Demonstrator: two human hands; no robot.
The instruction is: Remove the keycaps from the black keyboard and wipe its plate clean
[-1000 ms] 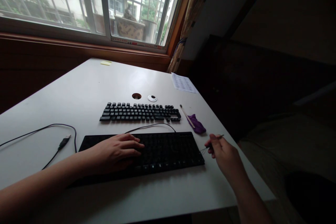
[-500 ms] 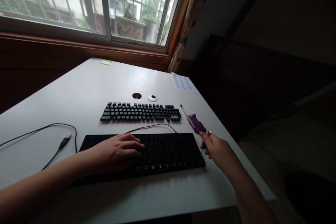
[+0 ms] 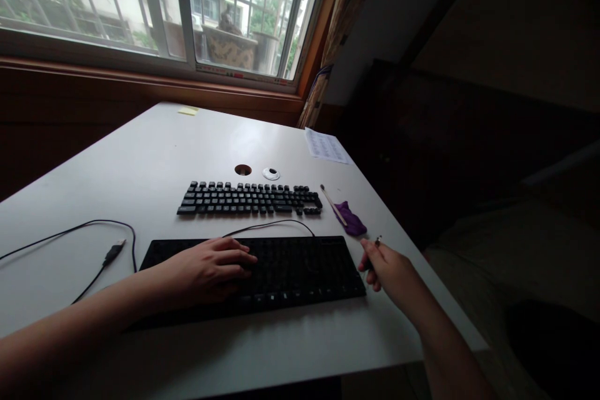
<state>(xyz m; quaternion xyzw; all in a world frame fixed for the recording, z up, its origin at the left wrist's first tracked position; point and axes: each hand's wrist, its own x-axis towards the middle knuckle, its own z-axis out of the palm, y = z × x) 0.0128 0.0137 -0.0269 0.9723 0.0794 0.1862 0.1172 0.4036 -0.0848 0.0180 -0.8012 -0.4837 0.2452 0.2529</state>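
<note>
We have the long black plastic keyboard (image 3: 300, 262) lying along the near edge of the white counter (image 3: 107, 175), its right end close to the counter's right edge. Its long axis runs left to right, roughly parallel to the near edge; its thin black cord (image 3: 274, 222) leaves from the far side, so its front faces us. Our left hand (image 3: 216, 267) rests on it, fingers slack and slightly parted, gripping nothing we can see. Our right hand (image 3: 388, 270), just beside the right end, has its fingers pinched around a small slim tool with a shiny tip (image 3: 377, 241) (mostly hidden, so we cannot tell its kind). We judge this to be steadying the keyboard while bringing the tool to it; the next move calls for a firm left hand and careful aim.
</note>
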